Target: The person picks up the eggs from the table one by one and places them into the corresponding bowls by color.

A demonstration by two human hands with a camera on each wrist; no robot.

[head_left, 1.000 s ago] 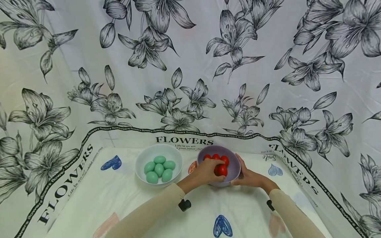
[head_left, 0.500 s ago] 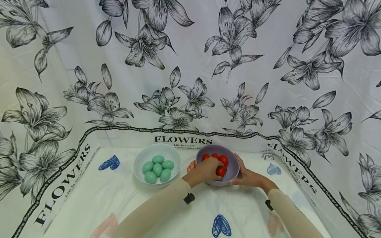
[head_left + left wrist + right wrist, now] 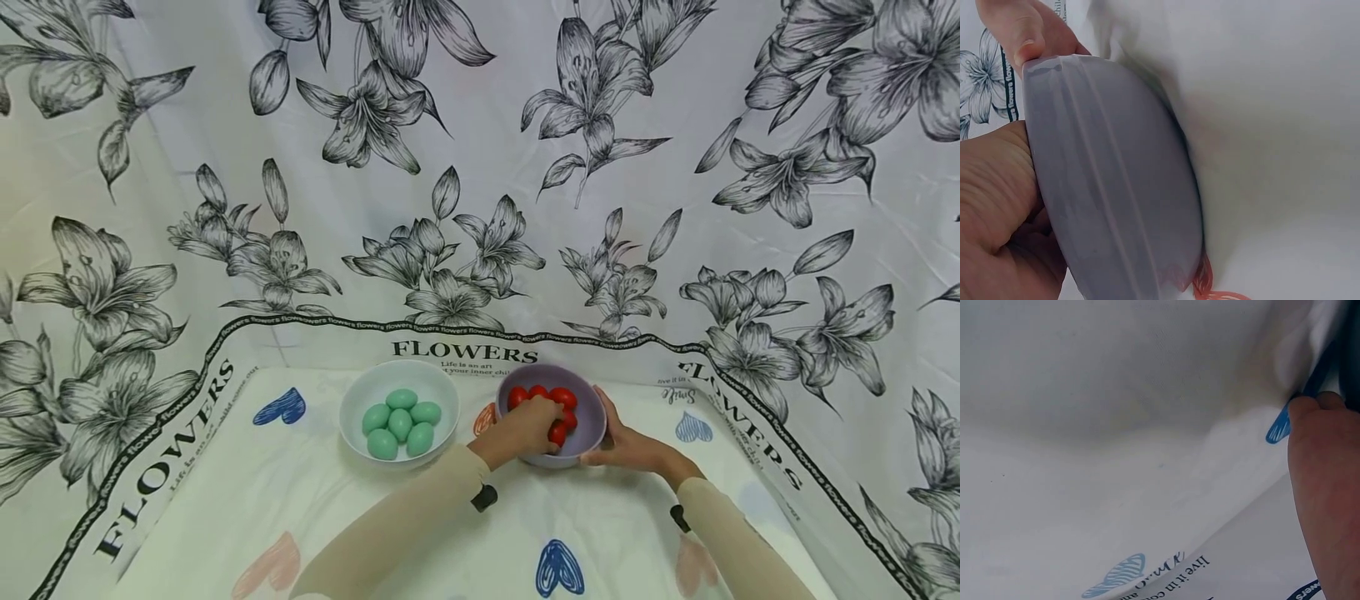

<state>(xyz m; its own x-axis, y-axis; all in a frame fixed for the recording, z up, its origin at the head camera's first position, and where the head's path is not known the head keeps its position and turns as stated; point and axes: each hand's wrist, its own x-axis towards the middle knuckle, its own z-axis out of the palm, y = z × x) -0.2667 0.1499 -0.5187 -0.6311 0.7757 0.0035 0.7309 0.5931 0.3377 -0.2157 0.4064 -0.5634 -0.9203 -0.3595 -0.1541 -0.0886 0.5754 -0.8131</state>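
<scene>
My left hand point(image 3: 525, 429) reaches over the near left rim of a purple bowl point(image 3: 592, 429). Its thumb and fingers pinch a red egg point(image 3: 557, 434) low inside. Several more red eggs point(image 3: 562, 398) lie behind and beside it; the hand covers some of them. In the left wrist view, the bowl's outer wall point(image 3: 1110, 187) fills the middle, and the left hand point(image 3: 997, 194) bends over its rim. My right hand point(image 3: 630, 446) holds the bowl's right side, thumb toward the front and fingers spread along the wall. Only part of the right hand point(image 3: 1329, 487) shows in the right wrist view.
Left of the purple bowl stands a pale bowl point(image 3: 348, 417) with several green eggs point(image 3: 401, 425). Both bowls rest on a white cloth point(image 3: 420, 542) printed with hearts. A flower-patterned curtain point(image 3: 480, 125) rises behind.
My left hand has shifted slightly right and deeper into the purple bowl. The red eggs there have shifted, and another shows beside the pinched one. My right hand stays on the bowl.
</scene>
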